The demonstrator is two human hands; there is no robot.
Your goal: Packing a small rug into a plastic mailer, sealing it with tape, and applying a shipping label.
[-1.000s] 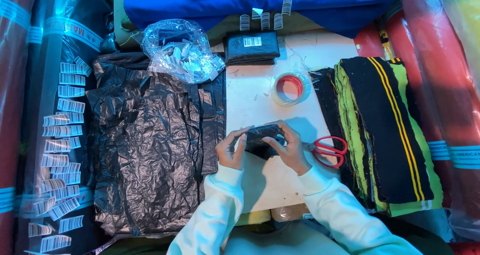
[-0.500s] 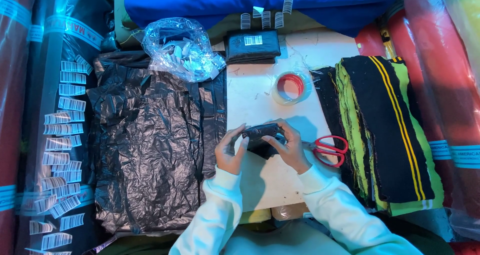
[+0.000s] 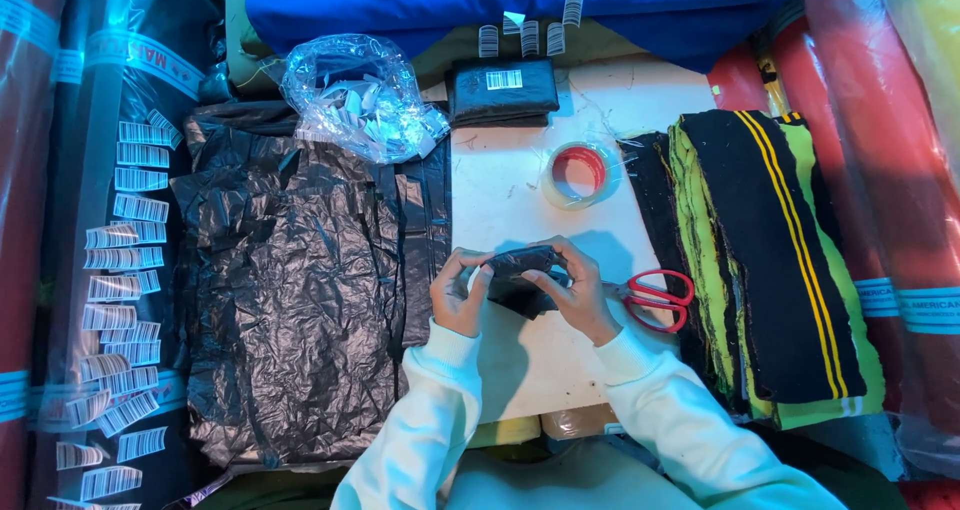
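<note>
Both hands hold a small black plastic-wrapped bundle (image 3: 518,275) just above the white table (image 3: 520,360). My left hand (image 3: 458,295) pinches its left end. On the right side, my right hand (image 3: 578,292) wraps over the bundle with fingers curled on its top. Red-handled scissors (image 3: 655,298) lie on the table right beside my right hand. A roll of clear tape with a red core (image 3: 578,175) sits farther back on the table.
A pile of black plastic bags (image 3: 290,290) lies to the left. A clear bag of barcode labels (image 3: 360,100) sits behind it, near a finished black packet (image 3: 502,90). Stacked black, yellow and green fabric (image 3: 770,260) fills the right. Barcode sticker strips (image 3: 120,270) hang at far left.
The hands have shifted only slightly on the bundle; my left fingers have worked along its left end. Nothing else has moved.
</note>
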